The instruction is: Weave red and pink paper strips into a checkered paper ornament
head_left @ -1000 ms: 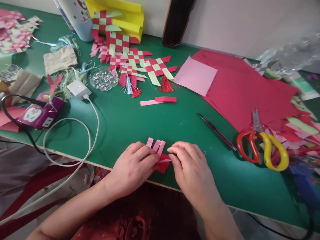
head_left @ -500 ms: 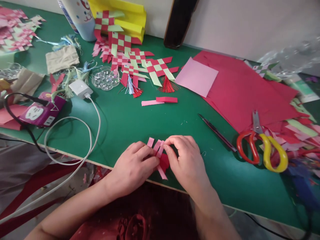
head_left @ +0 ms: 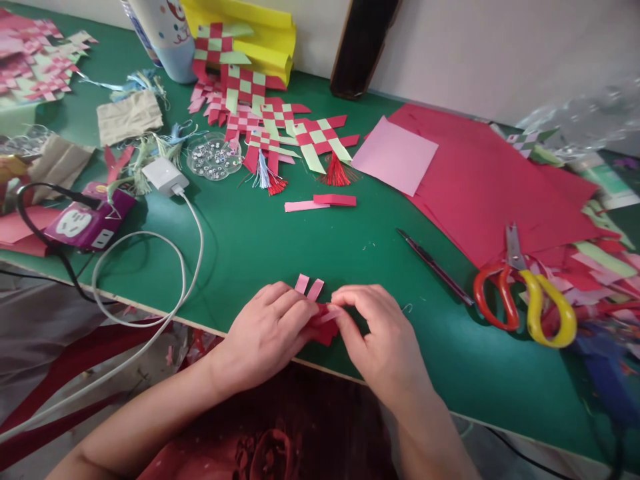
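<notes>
Near the table's front edge, a small piece of red and pink paper strips (head_left: 325, 331) lies between my hands. My left hand (head_left: 273, 330) rests over its left part and presses it with closed fingers. Thumb and forefinger of my right hand (head_left: 377, 333) pinch a pink strip (head_left: 327, 313) at the piece's right side. Two pink strip ends (head_left: 315, 289) stick out beyond my left fingertips. Farther back lie a loose pink strip (head_left: 305, 207) and a folded red strip (head_left: 336, 200), which overlap.
Scissors (head_left: 513, 250) and a dark pen-like tool (head_left: 435, 265) lie to the right, by red sheets (head_left: 500, 180) and a pink square (head_left: 397, 157). Woven paper fish (head_left: 320, 137) and a bead tray (head_left: 214, 157) sit behind; a white cable (head_left: 201, 233) loops left.
My right hand has brought the pinched pink strip down toward me, across the red paper. My left hand stays nearly in place. The view has shifted slightly.
</notes>
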Tool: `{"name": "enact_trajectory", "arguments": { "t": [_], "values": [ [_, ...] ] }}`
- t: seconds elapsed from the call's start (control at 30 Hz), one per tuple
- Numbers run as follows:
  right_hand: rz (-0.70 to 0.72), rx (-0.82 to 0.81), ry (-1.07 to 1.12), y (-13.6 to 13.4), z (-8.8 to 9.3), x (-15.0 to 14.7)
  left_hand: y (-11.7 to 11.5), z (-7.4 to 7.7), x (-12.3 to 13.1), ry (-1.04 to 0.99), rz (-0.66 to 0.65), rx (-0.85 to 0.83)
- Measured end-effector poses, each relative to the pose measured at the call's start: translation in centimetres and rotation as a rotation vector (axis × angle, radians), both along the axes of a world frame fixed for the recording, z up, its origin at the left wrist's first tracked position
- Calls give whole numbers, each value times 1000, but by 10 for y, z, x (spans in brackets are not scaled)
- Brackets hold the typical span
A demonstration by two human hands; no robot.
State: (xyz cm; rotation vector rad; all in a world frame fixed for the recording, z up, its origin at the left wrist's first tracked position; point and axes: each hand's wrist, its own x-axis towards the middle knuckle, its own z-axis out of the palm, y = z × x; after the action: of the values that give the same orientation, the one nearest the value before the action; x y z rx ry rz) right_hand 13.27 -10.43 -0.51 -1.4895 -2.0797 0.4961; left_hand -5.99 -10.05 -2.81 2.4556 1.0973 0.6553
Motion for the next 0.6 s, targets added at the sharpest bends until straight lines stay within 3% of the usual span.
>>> {"name": "enact_trajectory", "arguments": {
  "t": [0.2, 0.4, 0.6],
  "values": [
    [125, -41, 67, -23, 5, 7, 0, -2, -2, 9, -25, -30],
    [-38, 53, -102, -18, -3, 16, 0, -1, -2, 1, -34, -9],
    [-45, -40, -209, -17, -2, 12, -1, -1, -2, 8, -28, -6]
  ]
}}
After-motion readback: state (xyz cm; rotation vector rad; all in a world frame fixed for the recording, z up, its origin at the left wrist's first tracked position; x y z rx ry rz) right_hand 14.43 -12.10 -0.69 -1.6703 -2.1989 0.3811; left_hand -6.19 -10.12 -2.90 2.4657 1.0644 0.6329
